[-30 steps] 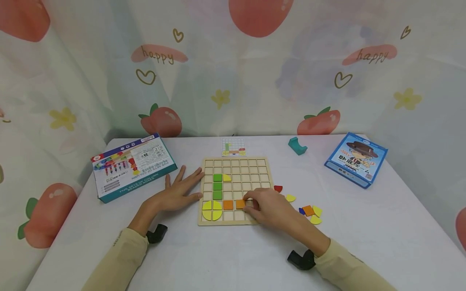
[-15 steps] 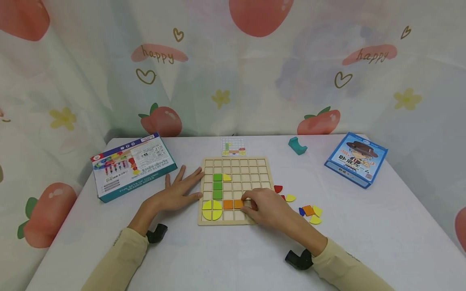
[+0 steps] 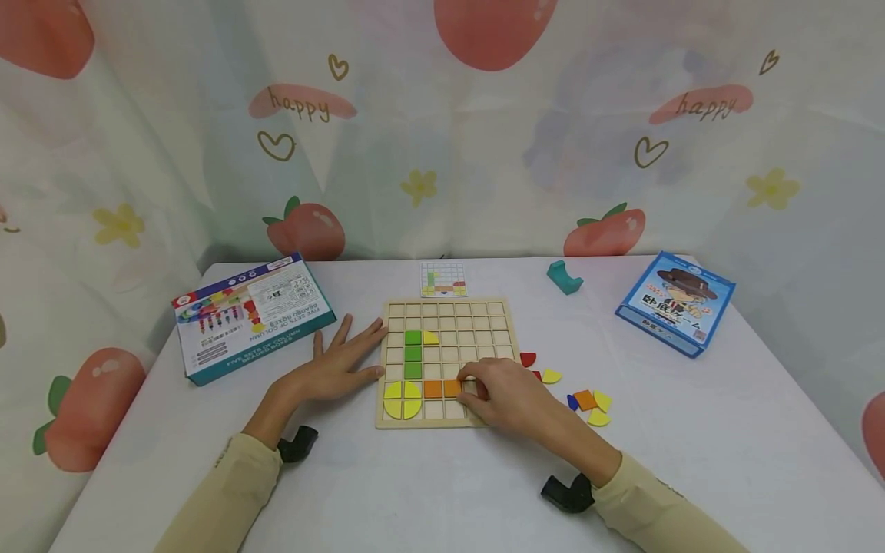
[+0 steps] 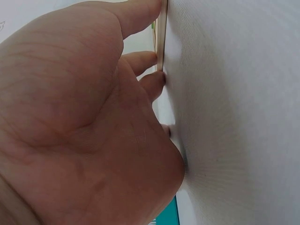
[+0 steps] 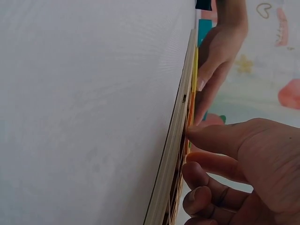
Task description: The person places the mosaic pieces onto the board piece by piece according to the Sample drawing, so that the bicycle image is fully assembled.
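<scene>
We saw a teal and white box [image 3: 252, 319] lying aslant by the left edge of the white tabletop [image 3: 415, 491], toward its back left corner. Just to its right was the left hand [image 3: 337, 367], released and holding nothing, its fingers spread; the thumb and some fingertips met the left edge of a wooden grid board [image 3: 449, 338] in the middle of the tabletop.

In the board's front left corner area we saw four yellow quarters [image 3: 393, 390] set together as a circle. Behind them, slightly right, three green squares [image 3: 413, 353] stood in a column, with a single yellow quarter [image 3: 431, 338] right of the rearmost one. Right of the circle came the left orange square [image 3: 432, 389], then the right orange square [image 3: 452, 389]. A small printed card [image 3: 444, 279] lay behind the board, near the tabletop's back edge.

The right hand [image 3: 508, 395] was over the board's right side, thumb and forefinger pinching the right orange square.

Beyond the board's right edge we saw two red pieces [image 3: 528, 359], one mostly hidden, and a yellow piece [image 3: 551, 376]. A teal curved block [image 3: 565, 277] lay near the back edge. Nearer us were a blue piece [image 3: 572, 402], a loose orange square [image 3: 585, 399] and two more yellow pieces [image 3: 599, 418]. A blue box [image 3: 677, 301] sat at the back right corner.
</scene>
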The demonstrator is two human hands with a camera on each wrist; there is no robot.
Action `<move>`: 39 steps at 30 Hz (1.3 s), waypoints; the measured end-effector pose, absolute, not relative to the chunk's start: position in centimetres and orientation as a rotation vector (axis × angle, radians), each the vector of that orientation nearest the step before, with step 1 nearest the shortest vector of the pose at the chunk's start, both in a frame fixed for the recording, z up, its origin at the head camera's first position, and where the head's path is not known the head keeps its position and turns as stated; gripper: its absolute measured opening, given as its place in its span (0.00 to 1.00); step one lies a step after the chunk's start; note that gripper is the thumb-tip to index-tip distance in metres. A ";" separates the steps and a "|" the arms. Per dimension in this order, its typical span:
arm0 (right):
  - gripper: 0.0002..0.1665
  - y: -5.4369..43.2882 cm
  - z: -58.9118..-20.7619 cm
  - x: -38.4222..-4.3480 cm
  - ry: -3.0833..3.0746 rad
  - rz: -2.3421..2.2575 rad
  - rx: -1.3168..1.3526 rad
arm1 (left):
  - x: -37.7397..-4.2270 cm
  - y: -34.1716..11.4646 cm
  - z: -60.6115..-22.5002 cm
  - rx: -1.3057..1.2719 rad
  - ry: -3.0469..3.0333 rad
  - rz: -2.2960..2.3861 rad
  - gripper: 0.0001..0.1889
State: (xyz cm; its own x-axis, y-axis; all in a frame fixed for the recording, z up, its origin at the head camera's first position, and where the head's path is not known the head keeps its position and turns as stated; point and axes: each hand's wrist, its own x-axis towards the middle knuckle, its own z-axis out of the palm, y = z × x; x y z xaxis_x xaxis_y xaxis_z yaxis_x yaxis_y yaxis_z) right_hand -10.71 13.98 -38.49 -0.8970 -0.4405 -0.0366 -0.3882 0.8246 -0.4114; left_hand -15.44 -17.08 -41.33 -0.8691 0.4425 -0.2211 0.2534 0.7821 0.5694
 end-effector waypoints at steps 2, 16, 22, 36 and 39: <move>0.16 14.2 -38.5 -10.7 2.885 -0.606 -0.660 | -15.4 -17.1 -41.3 0.541 2.631 0.772 0.40; 0.18 17.3 -37.9 -9.9 2.936 -0.624 -0.622 | -15.3 -17.3 -41.2 0.568 2.630 0.767 0.40; 0.18 18.9 -37.7 -9.4 2.974 -0.587 -0.627 | -15.3 -17.3 -41.2 0.563 2.630 0.767 0.40; 0.18 23.6 -36.7 -8.5 2.973 -0.575 -0.493 | -15.3 -17.2 -41.2 0.562 2.631 0.773 0.40; 0.19 24.7 -36.6 -8.3 2.973 -0.553 -0.444 | -15.3 -17.2 -41.2 0.560 2.627 0.766 0.40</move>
